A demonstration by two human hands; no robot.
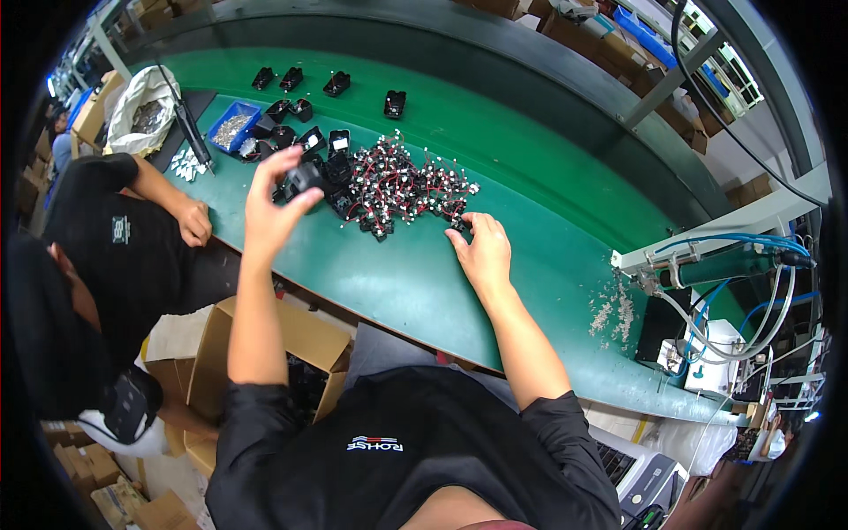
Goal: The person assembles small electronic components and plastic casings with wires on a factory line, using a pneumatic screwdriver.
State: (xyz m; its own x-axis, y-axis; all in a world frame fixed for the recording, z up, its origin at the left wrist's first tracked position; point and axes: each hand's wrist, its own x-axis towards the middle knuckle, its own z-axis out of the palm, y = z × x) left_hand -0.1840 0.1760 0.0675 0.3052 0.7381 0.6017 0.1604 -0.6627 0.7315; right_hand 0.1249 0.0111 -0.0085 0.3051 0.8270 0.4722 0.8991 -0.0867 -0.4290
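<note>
My left hand (268, 216) is raised over the left part of the green bench, thumb and fingers closed around a black plastic housing (306, 177), slightly blurred. Beside it stand several more black housings (338, 168), some with white inside. A large heap of small black parts with red and black wires and white connectors (402, 181) lies to their right. At the heap's right edge, my right hand (486, 252) pinches a small black part (464, 227), mostly covered by the fingertips.
Several black housings (394, 104) rest on the green belt behind the bench. To the left are a blue tray (234, 126) of small metal pieces, a white sack (141, 110) and a black electric screwdriver (190, 132). A co-worker's hand (193, 221) rests nearby. Pneumatic equipment (720, 269) stands right.
</note>
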